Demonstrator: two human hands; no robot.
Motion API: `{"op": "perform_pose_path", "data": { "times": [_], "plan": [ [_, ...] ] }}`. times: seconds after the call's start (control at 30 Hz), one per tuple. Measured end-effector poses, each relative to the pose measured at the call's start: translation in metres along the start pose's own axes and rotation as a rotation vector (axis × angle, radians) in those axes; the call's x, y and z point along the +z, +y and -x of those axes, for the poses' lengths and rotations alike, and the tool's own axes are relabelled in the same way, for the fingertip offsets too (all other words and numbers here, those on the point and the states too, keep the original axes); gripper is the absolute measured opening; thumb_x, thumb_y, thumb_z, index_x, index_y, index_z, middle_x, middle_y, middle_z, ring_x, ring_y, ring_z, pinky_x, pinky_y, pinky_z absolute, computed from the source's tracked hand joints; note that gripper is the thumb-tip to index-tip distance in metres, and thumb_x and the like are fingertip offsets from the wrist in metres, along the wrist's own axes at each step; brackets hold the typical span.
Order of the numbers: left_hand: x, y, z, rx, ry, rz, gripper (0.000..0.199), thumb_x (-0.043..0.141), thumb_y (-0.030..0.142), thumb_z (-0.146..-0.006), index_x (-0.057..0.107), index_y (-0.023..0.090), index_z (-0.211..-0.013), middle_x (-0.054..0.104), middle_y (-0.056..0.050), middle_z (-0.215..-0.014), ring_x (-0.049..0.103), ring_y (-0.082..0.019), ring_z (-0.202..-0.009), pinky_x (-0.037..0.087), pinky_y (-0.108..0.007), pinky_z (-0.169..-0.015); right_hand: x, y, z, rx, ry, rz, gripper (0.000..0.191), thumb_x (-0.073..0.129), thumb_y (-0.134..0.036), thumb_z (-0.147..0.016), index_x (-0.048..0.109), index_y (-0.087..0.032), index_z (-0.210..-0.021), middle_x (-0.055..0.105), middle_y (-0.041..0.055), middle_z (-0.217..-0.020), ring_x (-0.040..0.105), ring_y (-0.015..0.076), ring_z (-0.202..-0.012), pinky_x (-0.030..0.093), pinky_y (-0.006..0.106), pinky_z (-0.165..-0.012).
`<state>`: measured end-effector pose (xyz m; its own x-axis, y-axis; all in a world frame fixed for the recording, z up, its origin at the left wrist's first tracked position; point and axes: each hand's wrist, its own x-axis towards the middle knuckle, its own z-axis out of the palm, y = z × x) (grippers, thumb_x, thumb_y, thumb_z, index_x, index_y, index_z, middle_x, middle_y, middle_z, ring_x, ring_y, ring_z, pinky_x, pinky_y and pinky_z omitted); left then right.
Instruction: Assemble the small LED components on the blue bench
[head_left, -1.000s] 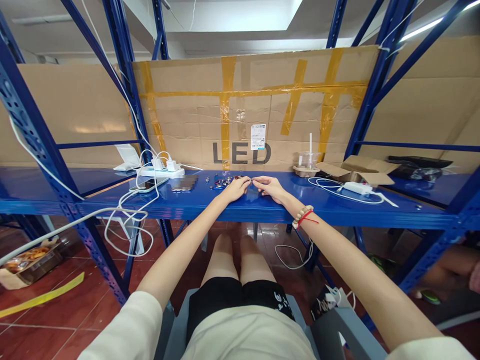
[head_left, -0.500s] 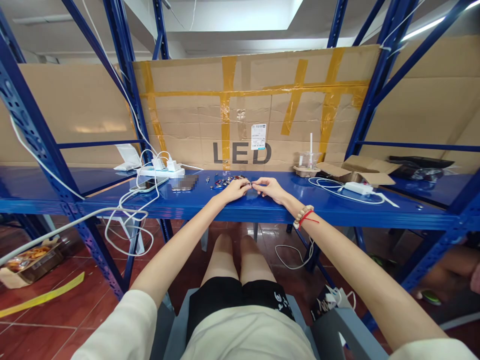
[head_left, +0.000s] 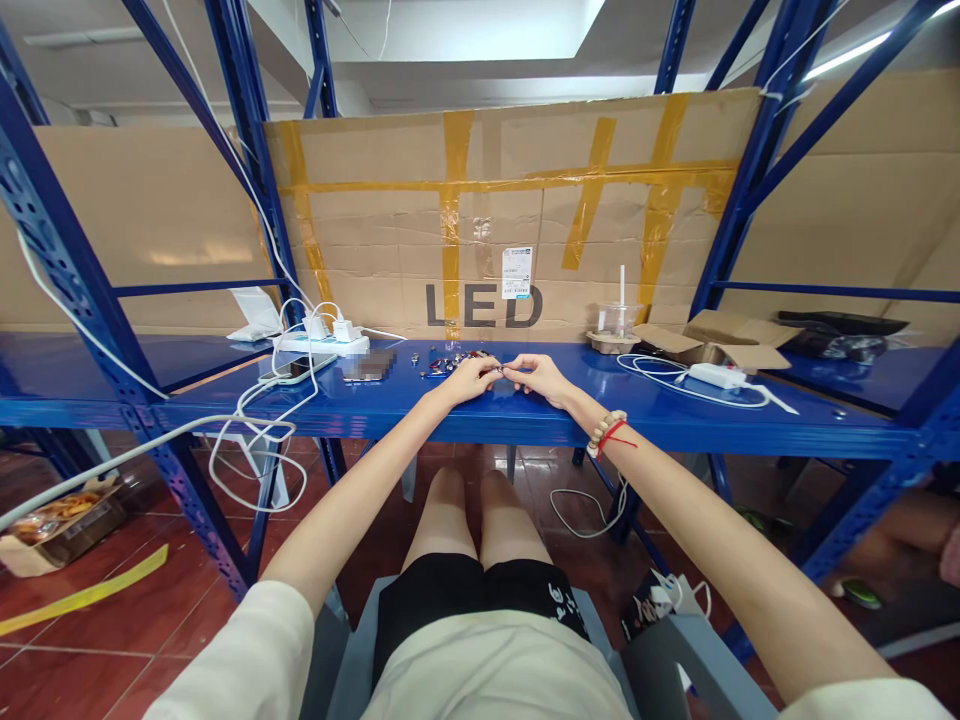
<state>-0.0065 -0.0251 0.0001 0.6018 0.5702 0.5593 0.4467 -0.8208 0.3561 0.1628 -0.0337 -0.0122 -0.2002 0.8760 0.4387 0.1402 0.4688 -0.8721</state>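
Over the blue shelf table [head_left: 540,425], my left hand [head_left: 471,381] and my right hand [head_left: 541,379] meet fingertip to fingertip. Both are closed in a pinch around a tiny dark piece [head_left: 500,371] between them, too small to name. Just behind my left hand lies a small heap of shiny, dark and coloured bits [head_left: 452,363], partly covered by that hand. A few more tiny pieces [head_left: 415,359] sit to its left. My right wrist wears a beaded bracelet [head_left: 606,432] with a red string.
A white power strip [head_left: 322,345] with plugs, a phone [head_left: 296,370] and looping white cables are on the left. A plastic cup [head_left: 618,322], an open cardboard box [head_left: 720,340] and a white adapter [head_left: 717,376] are on the right. Tall cardboard [head_left: 390,230] closes the back.
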Motion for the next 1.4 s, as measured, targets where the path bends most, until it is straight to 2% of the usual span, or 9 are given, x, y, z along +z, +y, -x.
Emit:
{"op": "perform_pose_path", "data": {
  "times": [0.2, 0.9, 1.4],
  "plan": [
    [0.0003, -0.0002, -0.0007, -0.004, -0.010, 0.008, 0.021, 0.043, 0.025, -0.080, 0.056, 0.013, -0.070, 0.054, 0.002, -0.055, 0.049, -0.009, -0.054, 0.039, -0.021, -0.061, -0.0005, -0.0019, 0.0008, 0.005, 0.006, -0.017, 0.042, 0.076, -0.047, -0.047, 0.057, -0.014, -0.063, 0.059, 0.0015, -0.067, 0.047, 0.0053, -0.047, 0.034, 0.016, -0.037],
    [0.0072, -0.0057, -0.0040, -0.066, -0.018, 0.010, 0.018, 0.039, 0.025, -0.081, 0.053, 0.014, -0.083, 0.054, 0.001, -0.061, 0.050, -0.011, -0.058, 0.040, -0.023, -0.063, -0.0034, 0.0034, -0.0034, 0.065, 0.030, -0.069, 0.039, 0.075, -0.045, -0.049, 0.061, -0.015, -0.070, 0.057, -0.0010, -0.064, 0.045, 0.0049, -0.049, 0.033, 0.015, -0.038],
    [0.0020, -0.0026, -0.0013, -0.028, -0.050, -0.033, 0.023, 0.037, 0.021, -0.082, 0.058, 0.013, -0.079, 0.056, 0.000, -0.061, 0.051, -0.011, -0.061, 0.040, -0.023, -0.068, -0.0001, -0.0001, -0.0009, 0.008, -0.005, 0.003, 0.043, 0.074, -0.050, -0.048, 0.053, -0.015, -0.061, 0.056, -0.0009, -0.058, 0.047, 0.0057, -0.046, 0.034, 0.016, -0.037]
  ]
}}
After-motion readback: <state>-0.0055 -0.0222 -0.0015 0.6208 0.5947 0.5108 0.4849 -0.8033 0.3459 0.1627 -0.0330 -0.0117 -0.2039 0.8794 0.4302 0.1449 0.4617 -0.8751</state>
